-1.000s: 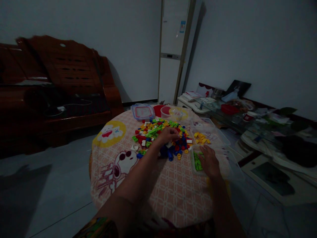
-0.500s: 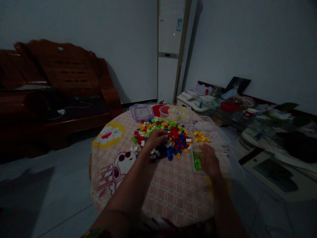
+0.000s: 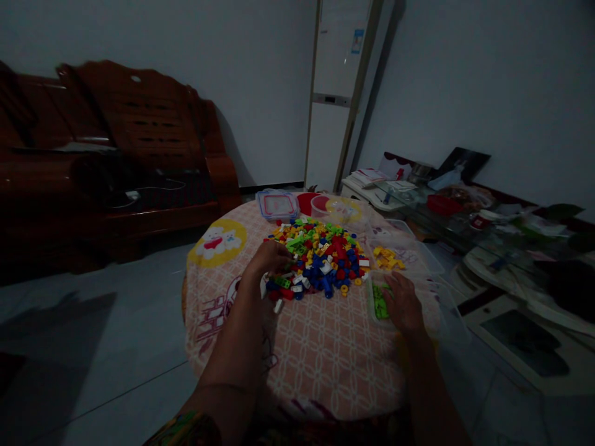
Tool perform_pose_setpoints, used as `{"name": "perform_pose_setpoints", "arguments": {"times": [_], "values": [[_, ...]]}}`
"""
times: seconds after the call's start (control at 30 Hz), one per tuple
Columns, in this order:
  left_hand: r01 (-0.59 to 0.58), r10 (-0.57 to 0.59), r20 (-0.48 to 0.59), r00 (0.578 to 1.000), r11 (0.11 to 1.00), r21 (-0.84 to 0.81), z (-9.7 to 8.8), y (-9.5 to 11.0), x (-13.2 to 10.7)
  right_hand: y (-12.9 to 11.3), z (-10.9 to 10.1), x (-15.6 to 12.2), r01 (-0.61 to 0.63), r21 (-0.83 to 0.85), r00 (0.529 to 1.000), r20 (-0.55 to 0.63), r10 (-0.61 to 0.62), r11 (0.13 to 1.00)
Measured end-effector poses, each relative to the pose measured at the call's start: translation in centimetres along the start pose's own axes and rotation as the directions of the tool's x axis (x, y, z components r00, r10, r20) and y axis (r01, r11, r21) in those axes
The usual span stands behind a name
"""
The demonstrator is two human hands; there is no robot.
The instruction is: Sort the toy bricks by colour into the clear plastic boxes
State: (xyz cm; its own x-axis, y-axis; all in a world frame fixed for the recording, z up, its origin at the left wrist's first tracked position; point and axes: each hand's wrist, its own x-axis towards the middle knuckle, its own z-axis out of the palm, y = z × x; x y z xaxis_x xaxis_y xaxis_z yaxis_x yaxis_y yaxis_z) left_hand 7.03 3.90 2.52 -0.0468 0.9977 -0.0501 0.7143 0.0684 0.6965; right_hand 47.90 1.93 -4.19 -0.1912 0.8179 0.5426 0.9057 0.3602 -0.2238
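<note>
Looking down in the head view, I am now holding my left hand [image 3: 270, 257] at the left edge of the pile [image 3: 320, 257]; it is no longer covering the middle, as a second ago. So the red bricks [image 3: 340, 250] there are lying open to sight, and my reach is, it seems, turning to the left pieces. Its fingers are curling; whether they are gripping a brick, I cannot tell. My right hand [image 3: 405, 302] is staying at the box [image 3: 370, 298], fingers bending over the green bricks [image 3: 380, 303] inside; if it is pinching any, I cannot tell. Yellow bricks [image 3: 387, 257] are lying just beyond.
</note>
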Motion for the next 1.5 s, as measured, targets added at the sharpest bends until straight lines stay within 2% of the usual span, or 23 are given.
{"name": "perform_pose_setpoints", "arguments": {"times": [0.1,0.17,0.27,0.33,0.47,0.57,0.67,0.77,0.83,0.93,1.03,1.1,1.13,1.2,1.3,1.4,1.5], "values": [[-0.148,0.149,0.014,0.989,0.989,-0.02,1.8,1.9,0.6,0.1,0.0,0.0,0.002,-0.008,1.0,0.006,-0.002,1.0],[-0.216,0.215,0.03,0.976,0.976,0.037,3.2,3.2,0.9,0.1,0.0,0.0,0.0,-0.008,1.0,0.009,0.0,1.0],[-0.239,0.243,-0.015,0.97,0.961,0.138,4.7,4.2,1.1,0.0,0.0,-0.1,-0.005,-0.005,1.0,0.007,0.005,1.0],[-0.226,0.233,-0.033,0.972,0.963,0.147,4.9,4.1,1.1,-0.1,-0.1,-0.1,-0.007,-0.002,1.0,0.008,0.007,1.0],[-0.194,0.196,-0.053,0.979,0.98,0.044,4.3,3.7,1.0,-0.1,-0.1,0.0,-0.027,0.002,0.999,0.027,0.027,1.0],[-0.193,0.186,-0.111,0.976,0.98,-0.055,4.1,3.7,0.8,-0.2,0.0,0.0,-0.045,0.003,0.998,0.044,0.045,0.999],[-0.193,0.169,-0.129,0.977,0.961,-0.196,4.5,4.0,0.8,-0.4,-0.1,0.0,-0.036,-0.007,0.999,0.037,0.037,0.999],[-0.21,0.194,-0.081,0.978,0.925,-0.317,5.8,4.9,1.1,-0.9,-0.2,0.0,-0.027,-0.015,0.999,0.021,0.027,1.0],[-0.206,0.209,-0.031,0.977,0.909,-0.361,7.2,6.3,1.8,-1.1,-0.3,0.0,-0.036,-0.022,0.999,0.025,0.036,0.999],[-0.182,0.229,0.045,0.972,0.864,-0.469,10.4,10.2,3.6,-1.2,-0.4,0.1,-0.037,-0.029,0.999,0.029,0.038,0.999],[-0.169,0.272,0.045,0.961,0.71,-0.683,13.4,14.4,5.7,-1.2,-0.5,0.1,-0.023,-0.036,0.999,0.023,0.024,0.999],[-0.187,0.296,0.028,0.955,0.67,-0.718,14.4,15.9,6.5,-1.2,-0.5,0.1,-0.013,-0.039,1.0,0.022,0.014,0.999],[-0.216,0.312,0.004,0.95,0.666,-0.714,14.4,15.9,6.5,-1.2,-0.6,0.0,-0.008,-0.039,1.0,0.023,0.009,0.999],[-0.291,0.347,-0.052,0.936,0.684,-0.668,13.7,14.8,5.9,-1.3,-0.6,0.0,-0.004,-0.041,1.0,0.029,0.005,0.999],[-0.331,0.333,-0.099,0.938,0.77,-0.545,11.1,10.8,4.1,-1.5,-0.6,0.1,-0.022,-0.046,0.998,0.049,0.024,0.999],[-0.261,0.223,-0.141,0.965,0.882,-0.392,7.7,6.7,2.3,-1.4,-0.6,0.1,-0.037,-0.045,0.997,0.062,0.04,0.998],[-0.142,0.082,-0.225,0.971,0.954,-0.265,4.7,3.7,1.4,-1.2,-0.6,0.1,-0.032,-0.041,0.998,0.058,0.034,0.999]]}}
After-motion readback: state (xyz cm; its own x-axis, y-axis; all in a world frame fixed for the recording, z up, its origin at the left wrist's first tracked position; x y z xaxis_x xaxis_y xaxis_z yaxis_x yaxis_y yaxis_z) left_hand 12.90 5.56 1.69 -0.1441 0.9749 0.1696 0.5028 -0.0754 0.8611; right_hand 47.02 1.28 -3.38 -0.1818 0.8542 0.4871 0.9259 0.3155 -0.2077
